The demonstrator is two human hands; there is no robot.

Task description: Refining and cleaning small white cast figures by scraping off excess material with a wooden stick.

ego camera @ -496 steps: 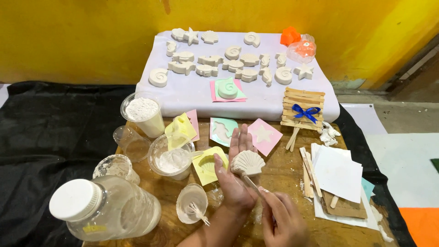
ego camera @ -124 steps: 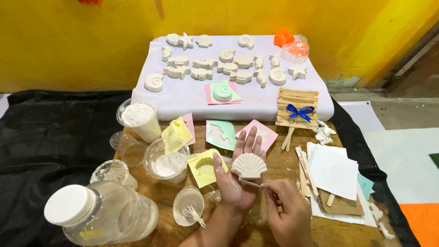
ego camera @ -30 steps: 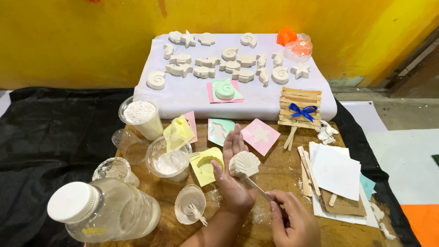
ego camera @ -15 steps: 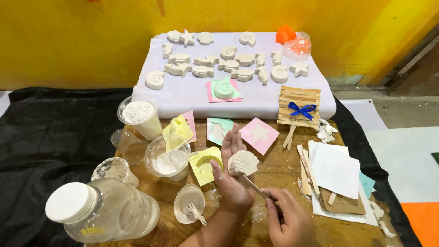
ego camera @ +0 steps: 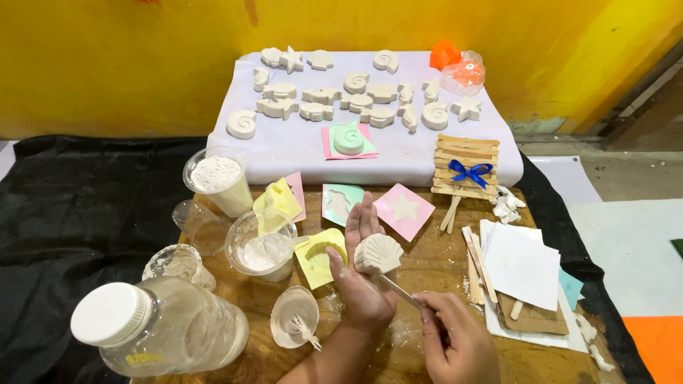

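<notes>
A: What is held in the left hand [ego camera: 363, 281]?

B: A white plaster scallop shell [ego camera: 378, 254] is rested on the open palm, the fingers stretched flat toward the far side of the wooden table [ego camera: 441, 256] and the thumb raised beside the shell. The shell is not clamped; it is only supported from below, above the middle of the table.

A: And the right hand [ego camera: 455, 341]?

B: A thin wooden stick [ego camera: 400, 290] is pinched between its curled fingers. The stick's far end is laid against the near edge of the shell.

A: What is seen just to the left of the shell?

B: A yellow shell-shaped mould [ego camera: 320, 256] is placed there, close to the left thumb. Beyond it a clear cup of white powder [ego camera: 262, 249] is set, with a second, fuller cup of powder [ego camera: 217, 181] farther back. A small cup with white paste and a stirrer [ego camera: 295, 327] is found near the left wrist, and a large clear jar with a white lid [ego camera: 160, 334] is lying on its side at the near left.

A: And past the fingertips?

B: A mint-green mould [ego camera: 340, 203] and a pink star mould [ego camera: 404, 210] are laid flat. Farther back, many white plaster castings [ego camera: 356, 99] are spread on a pale cloth [ego camera: 299, 153], where a panel of craft sticks with a blue bow [ego camera: 466, 167] is also placed. White paper sheets [ego camera: 523, 263] are stacked at the right.
</notes>
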